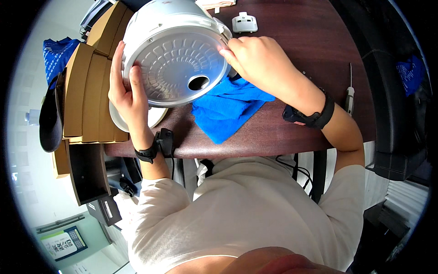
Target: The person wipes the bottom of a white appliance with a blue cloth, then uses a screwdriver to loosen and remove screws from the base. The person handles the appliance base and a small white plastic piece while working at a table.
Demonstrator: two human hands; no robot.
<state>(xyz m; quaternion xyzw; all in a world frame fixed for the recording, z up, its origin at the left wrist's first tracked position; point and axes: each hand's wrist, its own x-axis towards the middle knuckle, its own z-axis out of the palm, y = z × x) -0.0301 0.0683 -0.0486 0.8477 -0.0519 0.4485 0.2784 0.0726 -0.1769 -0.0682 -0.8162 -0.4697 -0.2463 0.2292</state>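
Note:
A silver-white rice cooker (169, 22) is tipped at the table's near left, its round metal inner lid (180, 68) facing me. That metal disc carries rings of embossed marks and an oval hole near its lower right. My left hand (125, 89) grips the left side, thumb on the disc's edge and fingers round the outside. At the right rim, my right hand (251, 52) is closed, thumb pressed to the edge; anything small between its fingers is hidden. Under the cooker's right side lies a crumpled blue cloth (226, 112). Below the disc, a white round piece (157, 116) shows in part.
A small white plastic part (245, 23) lies beyond my right hand. A screwdriver (350, 98) rests on the dark wooden table (315, 27) at the right. Cardboard boxes (93, 91) stand along the left, with a black cap (51, 116) hanging beside them.

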